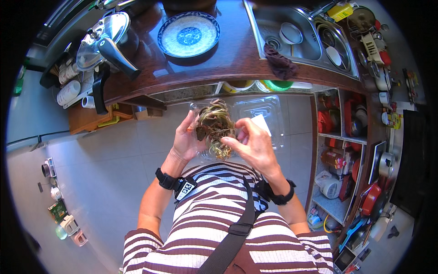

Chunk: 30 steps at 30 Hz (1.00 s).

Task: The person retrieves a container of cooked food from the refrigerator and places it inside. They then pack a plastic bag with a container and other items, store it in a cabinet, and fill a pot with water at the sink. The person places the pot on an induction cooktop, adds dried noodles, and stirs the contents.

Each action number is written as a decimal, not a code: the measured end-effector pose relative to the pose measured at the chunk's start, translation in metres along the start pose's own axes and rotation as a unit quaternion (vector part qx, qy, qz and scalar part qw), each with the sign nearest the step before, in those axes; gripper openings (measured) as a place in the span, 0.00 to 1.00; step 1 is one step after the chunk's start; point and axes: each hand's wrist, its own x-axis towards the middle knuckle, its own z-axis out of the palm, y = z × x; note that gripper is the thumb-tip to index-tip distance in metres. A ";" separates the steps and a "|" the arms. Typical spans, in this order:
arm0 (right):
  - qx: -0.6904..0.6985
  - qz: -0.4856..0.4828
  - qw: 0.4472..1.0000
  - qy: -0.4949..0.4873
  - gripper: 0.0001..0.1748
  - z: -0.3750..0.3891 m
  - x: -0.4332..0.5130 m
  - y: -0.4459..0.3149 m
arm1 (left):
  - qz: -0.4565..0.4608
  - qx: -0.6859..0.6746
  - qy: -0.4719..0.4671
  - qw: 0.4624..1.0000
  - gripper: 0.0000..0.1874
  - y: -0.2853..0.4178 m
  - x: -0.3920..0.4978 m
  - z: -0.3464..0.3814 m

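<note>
In front of my torso, a clear plastic clamshell container (279, 121) hangs with its lid folded out to the right. A clump of wilted, greenish-brown leafy plant matter (217, 126) fills its left half. My left hand (186, 138) grips that half from the left side. At the clump's right edge is my right hand (253, 144), thumb and fingers bent around a little of the plant; whether they pinch it is hard to tell. A white label (261, 124) is on the lid near my right fingers.
Ahead is a dark wooden counter (226, 65) with a blue-and-white plate (189, 34), a pressure cooker (102, 41) at left, and a steel sink (308, 51) holding a strainer (291, 33). A dark cloth (280, 63) hangs over the counter edge. Open shelves (332, 202) stand at right.
</note>
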 end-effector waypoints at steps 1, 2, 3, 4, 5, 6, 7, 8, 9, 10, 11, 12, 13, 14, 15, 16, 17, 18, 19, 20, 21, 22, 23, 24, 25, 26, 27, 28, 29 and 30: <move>-0.028 -0.031 0.999 0.009 0.18 0.006 0.003 0.004 | -0.004 0.009 -0.010 1.000 0.34 0.000 0.001 0.000; -0.047 -0.029 0.998 0.014 0.16 0.012 0.007 0.008 | -0.008 0.021 -0.016 1.000 0.32 0.000 0.001 0.000; 0.038 0.008 0.999 -0.007 0.15 0.015 0.011 0.013 | -0.009 0.024 -0.015 1.000 0.32 0.000 0.002 0.000; 0.120 0.042 0.992 -0.025 0.13 0.016 0.014 0.019 | -0.010 0.029 -0.009 0.999 0.32 0.000 0.002 0.000; 0.183 0.099 0.977 -0.048 0.12 0.017 0.016 0.024 | -0.007 0.027 -0.013 1.000 0.32 0.000 0.002 -0.001; 0.288 0.109 0.948 -0.078 0.09 0.010 0.014 0.030 | -0.007 0.028 -0.021 0.999 0.32 0.000 0.003 -0.002; 0.316 0.137 0.931 -0.118 0.08 0.006 0.017 0.035 | -0.013 0.026 -0.017 0.999 0.32 0.000 0.002 -0.003; 0.341 0.155 0.917 -0.140 0.09 0.003 0.019 0.039 | -0.019 0.020 -0.022 0.999 0.32 0.000 0.002 -0.004; 0.365 0.173 0.900 -0.161 0.09 0.000 0.020 0.042 | -0.025 0.014 -0.027 0.999 0.32 0.000 0.002 -0.006; 0.385 0.193 0.886 -0.170 0.10 -0.003 0.021 0.045 | -0.032 0.002 -0.042 0.999 0.32 0.000 0.002 -0.008; 0.404 0.213 0.871 -0.179 0.10 -0.005 0.022 0.047 | -0.038 -0.010 -0.056 0.998 0.31 0.000 0.003 -0.009; 0.426 0.227 0.856 -0.186 0.10 -0.006 0.023 0.049 | -0.043 -0.013 -0.061 0.997 0.31 0.000 0.003 -0.011; 0.432 0.234 0.850 -0.188 0.10 -0.006 0.024 0.050 | -0.045 -0.027 -0.066 0.996 0.32 0.000 0.003 -0.013; 0.442 0.235 0.845 -0.189 0.11 -0.006 0.025 0.051 | -0.045 -0.031 -0.063 0.997 0.32 -0.001 0.003 -0.015; 0.449 0.239 0.840 -0.187 0.11 -0.006 0.026 0.052 | -0.045 -0.035 -0.059 0.997 0.32 -0.001 0.003 -0.016; 0.450 0.237 0.838 -0.199 0.10 -0.007 0.027 0.053 | -0.045 -0.032 -0.060 0.997 0.32 -0.001 0.003 -0.018; 0.438 0.236 0.844 -0.200 0.10 -0.007 0.028 0.053 | -0.044 -0.029 -0.061 0.997 0.32 -0.001 0.004 -0.019; 0.425 0.234 0.851 -0.200 0.10 -0.007 0.028 0.053 | -0.044 -0.029 -0.060 0.997 0.32 -0.001 0.004 -0.020; 0.412 0.231 0.858 -0.201 0.10 -0.007 0.028 0.052 | -0.045 -0.032 -0.058 0.997 0.32 -0.001 0.005 -0.020; 0.388 0.212 0.874 -0.200 0.10 -0.007 0.027 0.050 | -0.047 -0.038 -0.053 0.997 0.32 -0.001 0.006 -0.019; 0.366 0.183 0.891 -0.198 0.10 -0.007 0.026 0.046 | -0.047 -0.043 -0.049 0.997 0.32 -0.001 0.006 -0.018; 0.321 0.154 0.915 -0.191 0.11 -0.005 0.024 0.041 | -0.046 -0.041 -0.043 0.997 0.32 -0.002 0.007 -0.016; 0.273 0.149 0.932 -0.187 0.11 -0.004 0.021 0.035 | -0.042 -0.037 -0.039 0.998 0.32 -0.002 0.007 -0.013; 0.159 0.072 0.973 -0.148 0.11 -0.001 0.017 0.027 | -0.026 -0.041 -0.023 0.999 0.33 -0.005 0.008 -0.010; 0.052 -0.028 0.993 -0.105 0.10 0.002 0.014 0.019 | -0.001 0.000 -0.008 1.000 0.42 -0.007 0.009 -0.007; -0.016 -0.074 0.992 -0.104 0.10 0.003 0.012 0.010 | 0.018 0.018 -0.029 0.999 0.43 -0.010 0.009 -0.004; -0.085 -0.120 0.984 -0.104 0.11 0.004 0.009 0.002 | 0.036 0.016 -0.063 0.997 0.44 -0.013 0.008 -0.001; -0.087 -0.151 0.980 -0.092 0.12 0.004 0.008 -0.006 | 0.051 0.014 -0.053 0.997 0.44 -0.014 0.004 0.000; -0.090 -0.177 0.976 -0.084 0.13 0.005 0.008 -0.014 | 0.062 -0.003 -0.049 0.997 0.45 -0.015 -0.001 0.000; -0.117 -0.172 0.971 -0.115 0.15 0.003 0.007 -0.020 | 0.092 0.003 -0.054 0.994 0.45 -0.019 -0.007 -0.001</move>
